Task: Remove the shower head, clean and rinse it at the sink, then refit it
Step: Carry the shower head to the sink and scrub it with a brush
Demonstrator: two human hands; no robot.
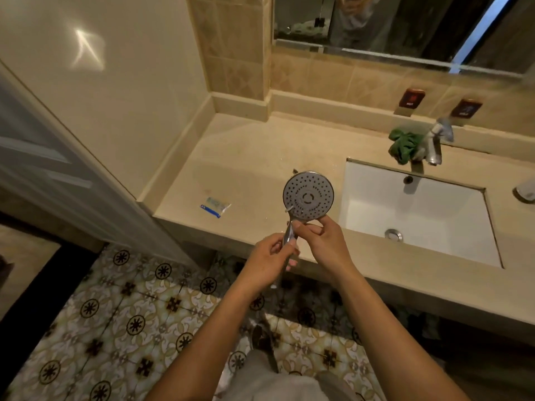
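Both hands are clamped on the shower head (308, 195) mid-frame, face up over the counter (254, 157): left hand (270, 257) round the handle, right hand (321, 241) pinching its neck. Sink (370, 204) right of it, nothing inside but the drain (393, 235).

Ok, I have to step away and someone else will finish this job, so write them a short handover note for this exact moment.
Left hand: closed on the shower head's chrome handle, low down.
Right hand: fingers pinching the handle just under the round face.
Shower head: off its hose, held upright above the counter's front edge, nozzle face toward the camera, left of the sink.
Nearby: tap behind the basin with no water seen running, green cloth beside it, small packet on the counter.
Done: removal.
Left: whether it is cleaned yet can't be told; if not, clean and rinse, then refit.
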